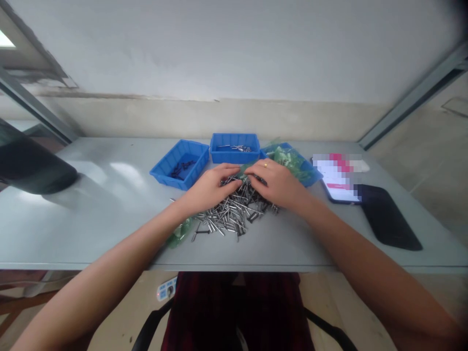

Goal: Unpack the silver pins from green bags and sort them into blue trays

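Note:
A loose pile of thin silver metal pins that look like blind rivets (228, 212) lies on the grey table, with a few black screws (253, 216) mixed in. Over the left part of the pile, my left hand (208, 187) reaches in with thumb and fingers apart, rivets showing between them. My right hand (280, 183), a ring on one finger, bends its fingers at the pile's upper right; whatever lies at its fingertips is hidden. Green plastic film (244, 170) shows behind the fingertips. Another green plastic piece (180, 234) sits under my left wrist.
Behind the pile stand a left blue bin (164, 178) with dark screws, a middle blue bin (236, 157) with some silver rivets, and a right blue bin (317, 176) holding a green bag (292, 161). A lit phone (334, 183), a black flat object (391, 219) and a dark cylinder (36, 161) flank them.

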`<state>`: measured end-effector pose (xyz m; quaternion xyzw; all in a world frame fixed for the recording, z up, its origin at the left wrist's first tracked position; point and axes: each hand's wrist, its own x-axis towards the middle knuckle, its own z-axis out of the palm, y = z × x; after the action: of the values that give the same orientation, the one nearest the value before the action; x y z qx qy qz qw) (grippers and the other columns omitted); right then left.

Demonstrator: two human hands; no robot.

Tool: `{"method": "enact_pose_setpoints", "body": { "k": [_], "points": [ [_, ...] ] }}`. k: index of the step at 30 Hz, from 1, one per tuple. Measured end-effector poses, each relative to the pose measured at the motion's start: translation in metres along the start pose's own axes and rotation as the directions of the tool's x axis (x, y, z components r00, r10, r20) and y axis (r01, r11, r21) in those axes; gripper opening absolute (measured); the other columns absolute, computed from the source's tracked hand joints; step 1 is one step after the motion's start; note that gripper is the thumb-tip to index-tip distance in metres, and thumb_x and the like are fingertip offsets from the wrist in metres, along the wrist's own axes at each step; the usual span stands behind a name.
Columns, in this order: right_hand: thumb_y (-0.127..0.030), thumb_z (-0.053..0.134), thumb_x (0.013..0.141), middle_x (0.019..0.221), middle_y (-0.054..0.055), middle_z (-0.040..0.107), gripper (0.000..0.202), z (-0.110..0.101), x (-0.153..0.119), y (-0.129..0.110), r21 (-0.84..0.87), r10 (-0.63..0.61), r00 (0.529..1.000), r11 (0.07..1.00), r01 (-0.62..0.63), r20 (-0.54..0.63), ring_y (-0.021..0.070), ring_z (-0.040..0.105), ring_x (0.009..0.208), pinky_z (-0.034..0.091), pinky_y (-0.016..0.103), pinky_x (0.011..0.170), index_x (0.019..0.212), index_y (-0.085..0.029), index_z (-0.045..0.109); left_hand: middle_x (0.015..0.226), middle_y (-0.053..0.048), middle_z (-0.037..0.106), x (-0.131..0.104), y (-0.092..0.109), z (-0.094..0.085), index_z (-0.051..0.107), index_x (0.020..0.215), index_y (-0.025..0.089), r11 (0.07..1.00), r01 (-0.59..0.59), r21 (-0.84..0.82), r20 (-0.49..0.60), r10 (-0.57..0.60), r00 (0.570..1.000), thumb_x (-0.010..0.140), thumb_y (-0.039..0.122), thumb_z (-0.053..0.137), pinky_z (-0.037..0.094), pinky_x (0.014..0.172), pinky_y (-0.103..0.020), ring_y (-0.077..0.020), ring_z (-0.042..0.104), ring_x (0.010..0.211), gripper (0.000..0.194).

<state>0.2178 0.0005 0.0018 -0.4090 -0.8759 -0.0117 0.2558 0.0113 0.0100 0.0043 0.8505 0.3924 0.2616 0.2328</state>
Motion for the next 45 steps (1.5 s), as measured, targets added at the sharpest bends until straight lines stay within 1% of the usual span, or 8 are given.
{"method": "enact_pose_setpoints", "body": {
  "k": [6,10,16,20,25,29,31,45],
  "points": [
    [-0.021,0.045,0.090,0.114,0.012,0.063,0.030,0.004,0.000,0.000,0.019,0.075,0.997,0.997,-0.075,-0.030,0.0265,0.058,0.109,0.047,0.044,0.093,0.118,-0.019,0.056,0.134,-0.010,0.054,0.001,-0.003,0.002,0.059,0.124,0.017,0.999,-0.019,-0.033,-0.049,0.018,0.999,0.089,0.024,0.056,0.051,0.097,-0.036,-0.0207,0.057,0.117,0.036],
    [-0.024,0.047,0.089,0.127,0.014,0.058,0.042,0.005,-0.001,0.000,0.024,0.137,0.987,0.990,-0.136,-0.081,0.0294,0.052,0.120,0.045,0.049,0.098,0.131,-0.019,0.048,0.123,-0.009,0.062,0.003,-0.004,0.001,0.064,0.116,0.018,0.994,-0.019,-0.111,-0.218,-0.005,0.976,0.088,0.018,0.054,0.056,0.085,-0.031,-0.0162,0.065,0.098,0.030],
    [-0.040,0.054,0.088,0.119,0.013,0.063,0.057,0.003,-0.001,-0.002,0.182,0.246,0.969,0.954,-0.240,-0.012,0.0270,0.063,0.099,0.051,0.044,0.084,0.139,-0.018,0.040,0.098,-0.002,0.071,0.001,0.003,-0.007,0.071,0.092,0.021,0.984,-0.123,-0.127,-0.452,0.053,0.890,0.086,0.011,0.053,0.056,0.081,-0.029,-0.0146,0.065,0.091,0.021],
    [-0.050,0.053,0.087,0.090,0.005,0.069,0.042,-0.002,0.002,-0.008,0.407,0.293,0.955,0.869,-0.284,0.040,0.0173,0.063,0.070,0.050,0.032,0.063,0.118,-0.022,0.058,0.094,-0.003,0.070,-0.001,0.006,-0.006,0.067,0.090,0.020,0.972,-0.128,-0.198,-0.445,0.028,0.895,0.087,0.014,0.054,0.057,0.078,-0.029,-0.0147,0.066,0.088,0.014],
    [-0.048,0.055,0.087,0.070,0.000,0.065,0.028,-0.004,0.004,-0.010,0.592,0.360,0.932,0.743,-0.312,0.040,0.0152,0.061,0.062,0.046,0.029,0.058,0.085,-0.021,0.064,0.095,-0.005,0.067,0.002,0.005,-0.004,0.050,0.122,0.020,0.946,-0.092,-0.311,-0.396,-0.041,0.917,0.089,0.025,0.056,0.056,0.073,-0.027,-0.0153,0.066,0.086,0.034],
    [-0.046,0.058,0.085,0.065,0.000,0.064,0.027,-0.006,0.004,-0.011,0.636,0.400,0.915,0.694,-0.338,0.050,0.0148,0.060,0.060,0.046,0.028,0.056,0.074,-0.022,0.061,0.074,-0.002,0.065,0.003,0.005,-0.007,0.062,0.094,0.017,0.948,-0.009,-0.319,-0.285,-0.087,0.955,0.090,0.030,0.054,0.053,0.064,-0.025,-0.0123,0.063,0.069,0.016],
    [-0.046,0.058,0.085,0.062,-0.001,0.063,0.028,-0.007,0.004,-0.011,0.639,0.402,0.914,0.691,-0.338,0.050,0.0142,0.059,0.058,0.045,0.028,0.055,0.071,-0.022,0.061,0.068,-0.001,0.064,0.002,0.006,-0.008,0.063,0.080,0.017,0.958,0.003,-0.286,-0.257,-0.080,0.963,0.091,0.032,0.053,0.051,0.062,-0.024,-0.0114,0.061,0.065,0.021],
    [-0.051,0.048,0.091,0.060,-0.001,0.059,0.041,-0.006,0.005,-0.011,0.634,0.410,0.910,0.687,-0.355,0.065,0.0128,0.059,0.059,0.043,0.027,0.057,0.066,-0.021,0.056,0.064,0.001,0.059,0.001,0.005,-0.007,0.061,0.078,0.017,0.976,-0.021,-0.218,-0.292,-0.045,0.956,0.091,0.033,0.053,0.044,0.057,-0.021,-0.0094,0.055,0.059,0.023]
  ]
}}
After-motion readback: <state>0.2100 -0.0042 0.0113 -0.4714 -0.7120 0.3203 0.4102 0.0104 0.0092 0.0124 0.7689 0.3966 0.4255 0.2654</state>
